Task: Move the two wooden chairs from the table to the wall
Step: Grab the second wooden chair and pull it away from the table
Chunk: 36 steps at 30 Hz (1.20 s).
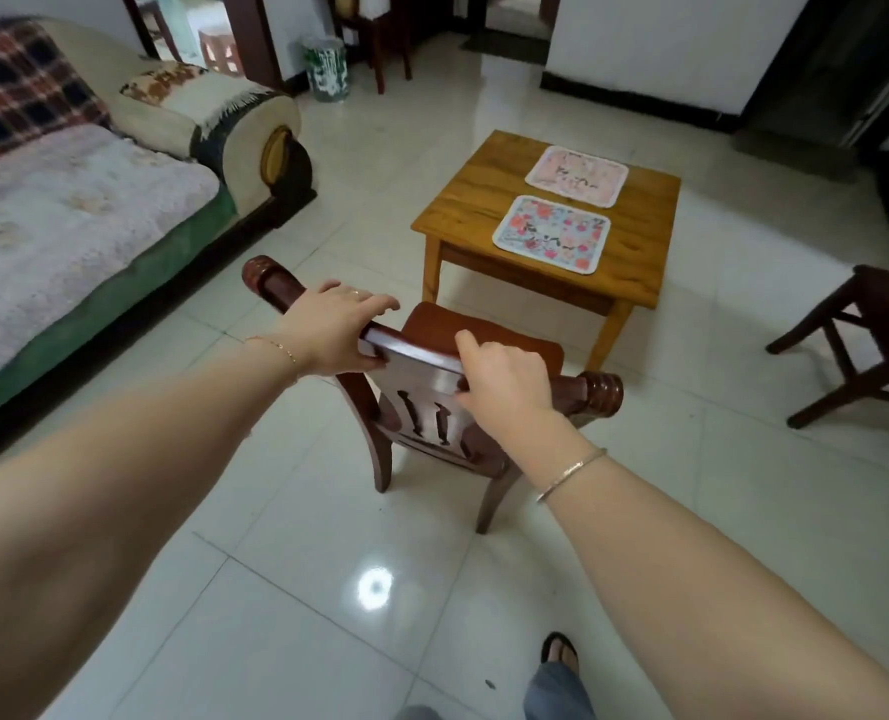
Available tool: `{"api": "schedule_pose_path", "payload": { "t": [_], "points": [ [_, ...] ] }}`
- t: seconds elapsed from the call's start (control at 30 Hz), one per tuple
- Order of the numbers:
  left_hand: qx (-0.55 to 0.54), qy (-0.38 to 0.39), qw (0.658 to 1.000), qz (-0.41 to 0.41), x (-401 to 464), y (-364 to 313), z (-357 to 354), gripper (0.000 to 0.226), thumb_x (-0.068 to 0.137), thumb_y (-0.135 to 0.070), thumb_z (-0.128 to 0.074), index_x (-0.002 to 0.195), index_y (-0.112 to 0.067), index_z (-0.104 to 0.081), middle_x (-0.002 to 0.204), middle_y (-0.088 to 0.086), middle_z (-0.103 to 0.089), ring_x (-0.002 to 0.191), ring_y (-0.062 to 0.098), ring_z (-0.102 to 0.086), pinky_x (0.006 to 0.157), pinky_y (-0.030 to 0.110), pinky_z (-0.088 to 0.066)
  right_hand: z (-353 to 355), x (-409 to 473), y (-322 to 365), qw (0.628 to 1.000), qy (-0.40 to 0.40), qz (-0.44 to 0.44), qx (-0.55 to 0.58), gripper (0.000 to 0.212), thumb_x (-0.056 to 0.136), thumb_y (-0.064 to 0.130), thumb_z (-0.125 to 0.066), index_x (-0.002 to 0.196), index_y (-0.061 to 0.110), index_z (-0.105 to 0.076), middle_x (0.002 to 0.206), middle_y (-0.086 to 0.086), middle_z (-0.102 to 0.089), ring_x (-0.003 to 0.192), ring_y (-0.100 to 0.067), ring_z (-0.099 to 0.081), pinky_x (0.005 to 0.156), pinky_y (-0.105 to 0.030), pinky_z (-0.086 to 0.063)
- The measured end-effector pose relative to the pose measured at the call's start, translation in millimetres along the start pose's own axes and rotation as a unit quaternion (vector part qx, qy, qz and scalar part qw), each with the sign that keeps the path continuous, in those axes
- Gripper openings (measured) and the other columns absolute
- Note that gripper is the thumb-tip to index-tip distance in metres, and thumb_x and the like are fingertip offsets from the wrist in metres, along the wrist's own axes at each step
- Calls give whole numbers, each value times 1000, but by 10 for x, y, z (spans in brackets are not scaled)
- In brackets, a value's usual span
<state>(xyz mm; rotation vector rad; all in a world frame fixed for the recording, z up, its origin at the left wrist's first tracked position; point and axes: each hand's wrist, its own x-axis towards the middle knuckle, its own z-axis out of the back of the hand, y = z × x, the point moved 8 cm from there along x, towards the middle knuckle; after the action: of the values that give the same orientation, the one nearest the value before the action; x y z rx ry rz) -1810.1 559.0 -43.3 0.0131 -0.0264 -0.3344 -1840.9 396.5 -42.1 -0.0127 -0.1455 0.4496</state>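
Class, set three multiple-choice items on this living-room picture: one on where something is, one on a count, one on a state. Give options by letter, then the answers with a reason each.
1. Where is the second dark chair?
A. at the right edge of the view
B. on the sofa
C. on top of the table

2. How many floral mats lie on the wooden table?
A. one
B. two
C. four

3. How are the hands placed?
A. both on the top rail of the near chair
B. both hanging free
C. one lifting a mat

Answers:
1 A, since it stands on the floor right of the table.
2 B, the pink mat and the blue mat.
3 A, the left hand and right hand each close on the rail.
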Motion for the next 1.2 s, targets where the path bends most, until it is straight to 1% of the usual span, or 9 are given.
{"api": "schedule_pose_path", "payload": {
  "t": [0.07,0.13,0.17,0.47,0.63,0.77,0.9,1.03,1.2],
  "points": [
    [16,-9,1000,-2,21,-12,35,39,74,-52,-67,105,-29,-58,95,-7,-68,88,18,-62,83,32,-47,8,28,-11,1000,2,4,-8,33,81,34,-69,99,15,-49,75,-3,-62,62,-26,-56,52,-32,-31],
    [36,4,999,4,22,-10,60,28,74,-54,-66,87,-29,-60,77,-9,-63,71,14,-57,58,24,-38,18,49,-9,1000,4,18,-12,28,82,32,-68,94,15,-49,76,-3,-64,59,-25,-53,52,-32,-31],
    [43,7,999,7,17,-18,71,27,74,-54,-66,83,-29,-60,74,-9,-62,69,13,-56,54,23,-33,19,54,-5,1000,6,26,-12,27,83,32,-67,94,15,-49,76,-3,-64,59,-25,-53,51,-32,-30],
    [61,20,998,2,45,-536,69,36,73,-63,-60,81,-28,-58,70,-8,-63,66,15,-60,58,29,-48,29,-205,-502,994,36,96,-34,33,82,39,-66,89,20,-40,79,-3,-65,69,-27,-64,51,-31,-29],
    [55,-29,998,3,311,-1164,235,39,74,-63,-53,87,-27,-62,69,-6,-65,66,15,-63,58,29,-51,141,-228,-1280,988,75,127,-37,38,82,46,-64,88,19,-37,69,2,-49,69,-26,-62,51,-33,-33],
    [44,-56,997,26,465,-1649,371,43,76,-66,-54,96,-29,-65,70,-9,-66,63,11,-63,51,22,-43,241,-239,-1780,979,73,182,-45,38,81,48,-65,99,19,-48,84,-1,-64,77,-25,-65,55,-32,-38],
    [28,-52,994,87,655,-2065,496,45,75,-67,-54,96,-29,-65,72,-8,-67,65,12,-64,55,25,-50,344,-185,-2267,968,78,234,-45,38,82,48,-64,106,22,-51,94,-2,-67,85,-24,-65,62,-33,-45],
    [16,-48,988,147,875,-2543,600,40,74,-65,-60,83,-26,-62,63,-10,-55,56,11,-52,45,20,-31,410,-124,-2750,951,81,295,-52,36,83,48,-64,105,22,-50,95,-1,-67,86,-22,-65,62,-30,-43],
    [10,-59,977,204,1166,-3086,673,35,73,-63,-62,78,-29,-58,58,-11,-45,51,10,-45,42,20,-23,443,-76,-3311,933,93,345,-45,33,82,46,-66,102,25,-49,93,2,-66,83,-18,-65,63,-29,-47]
  ]
}}
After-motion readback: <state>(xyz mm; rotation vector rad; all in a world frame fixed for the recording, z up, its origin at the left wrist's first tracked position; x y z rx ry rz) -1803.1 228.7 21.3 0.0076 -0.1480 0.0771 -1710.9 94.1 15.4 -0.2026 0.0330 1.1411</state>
